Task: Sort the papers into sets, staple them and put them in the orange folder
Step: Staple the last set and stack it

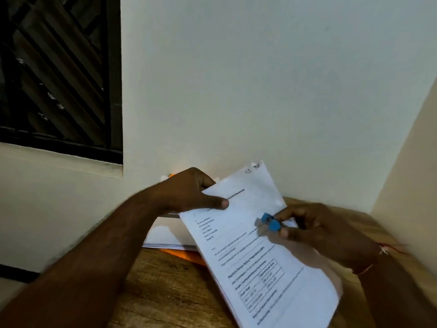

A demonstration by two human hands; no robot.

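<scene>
My left hand (189,192) pinches the upper left edge of a set of printed papers (255,261), held tilted above the table. My right hand (316,230) grips a small blue stapler (270,222) over the right edge of the same set. Behind the held set, a flat stack of white papers (165,235) lies on an orange folder (184,255), of which only a strip shows below the stack.
The wooden table (170,292) stands in a corner, with white walls (260,91) behind and at the right. A dark barred window (59,74) is at the upper left. A thread band sits on my right wrist.
</scene>
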